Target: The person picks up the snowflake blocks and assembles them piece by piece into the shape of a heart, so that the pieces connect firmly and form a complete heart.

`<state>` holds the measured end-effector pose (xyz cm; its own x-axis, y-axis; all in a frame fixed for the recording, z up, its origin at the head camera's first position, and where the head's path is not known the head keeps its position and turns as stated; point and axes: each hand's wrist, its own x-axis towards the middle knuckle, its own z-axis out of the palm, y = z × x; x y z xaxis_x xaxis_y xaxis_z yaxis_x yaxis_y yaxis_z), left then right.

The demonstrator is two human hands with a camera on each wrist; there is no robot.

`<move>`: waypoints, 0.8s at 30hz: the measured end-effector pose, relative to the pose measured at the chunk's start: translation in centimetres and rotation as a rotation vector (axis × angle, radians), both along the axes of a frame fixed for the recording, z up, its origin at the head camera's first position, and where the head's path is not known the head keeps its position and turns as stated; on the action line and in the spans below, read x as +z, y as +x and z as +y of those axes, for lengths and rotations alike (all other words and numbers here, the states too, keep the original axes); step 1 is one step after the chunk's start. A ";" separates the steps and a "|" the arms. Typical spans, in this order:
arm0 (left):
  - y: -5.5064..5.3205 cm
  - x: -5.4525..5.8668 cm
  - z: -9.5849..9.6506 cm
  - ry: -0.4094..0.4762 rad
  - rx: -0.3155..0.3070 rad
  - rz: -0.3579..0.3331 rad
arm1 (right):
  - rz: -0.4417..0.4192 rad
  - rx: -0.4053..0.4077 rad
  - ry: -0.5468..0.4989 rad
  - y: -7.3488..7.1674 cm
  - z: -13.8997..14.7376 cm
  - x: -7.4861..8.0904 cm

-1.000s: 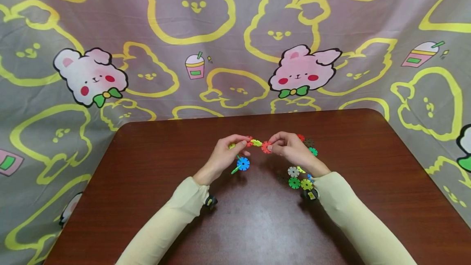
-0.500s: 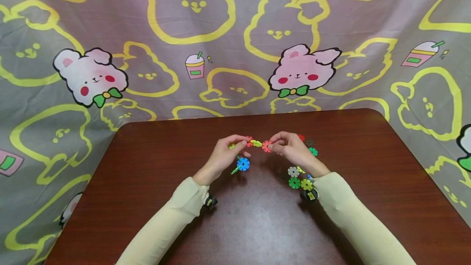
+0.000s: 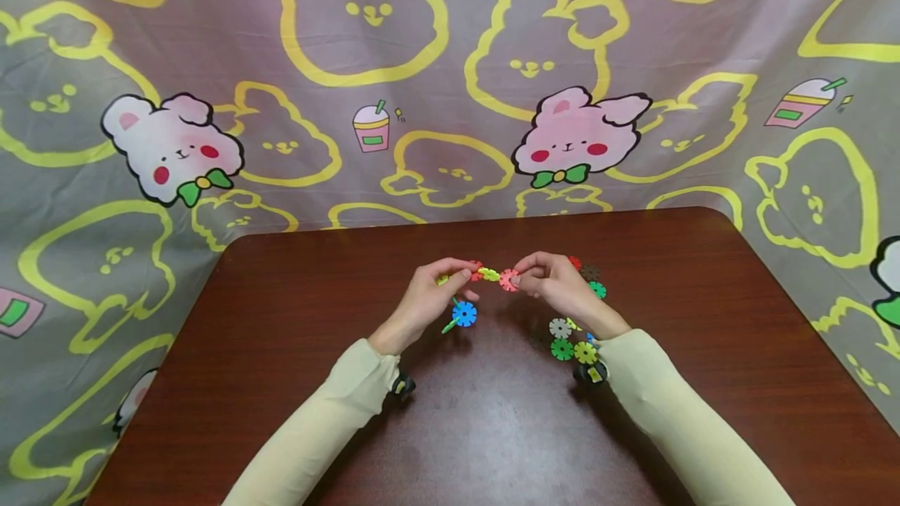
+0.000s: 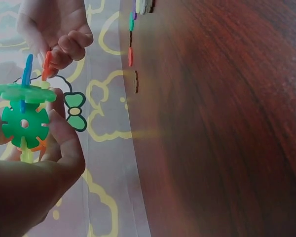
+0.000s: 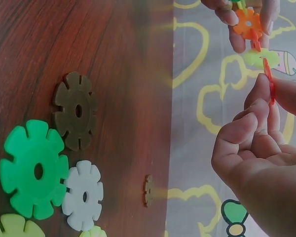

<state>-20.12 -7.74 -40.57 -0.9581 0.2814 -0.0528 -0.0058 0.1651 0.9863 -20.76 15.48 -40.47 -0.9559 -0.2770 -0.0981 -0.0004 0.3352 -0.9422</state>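
Note:
Notched plastic snowflake discs are slotted together into a small chain, which my left hand pinches by thumb and fingers. From it hang a blue disc and green discs, one green disc facing the left wrist camera. An orange disc and a yellow-green disc point toward the other hand. Between thumb and forefinger my right hand pinches a red disc, held edge-on to the yellow-green one, right at its rim. Parts of the chain are hidden behind the left fingers.
Loose discs lie on the brown table below and beyond the right wrist, among them a grey disc, a green disc and a yellow disc. A patterned curtain rises behind the table's far edge.

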 end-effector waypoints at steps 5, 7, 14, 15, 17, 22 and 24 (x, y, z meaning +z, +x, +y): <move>0.0 -0.1 0.0 -0.009 0.005 0.010 | -0.011 -0.004 0.001 0.1 -0.1 0.1; 0.0 -0.1 0.0 -0.008 0.004 0.013 | -0.015 -0.006 0.000 0.1 -0.1 0.1; -0.1 -0.2 0.0 0.011 -0.004 0.004 | -0.017 -0.020 -0.010 0.0 -0.2 -0.2; -0.1 -0.2 0.0 0.013 -0.002 -0.004 | -0.022 -0.024 -0.017 0.0 -0.3 -0.2; 0.0 -0.3 0.0 0.019 -0.005 -0.004 | -0.027 -0.035 -0.031 0.1 -0.4 -0.3; -0.1 -0.4 0.0 0.029 -0.011 -0.002 | -0.018 -0.049 -0.051 0.0 -0.8 -0.4; -0.1 -0.5 0.0 0.033 -0.012 0.002 | -0.009 -0.049 -0.053 -0.1 -0.8 -0.5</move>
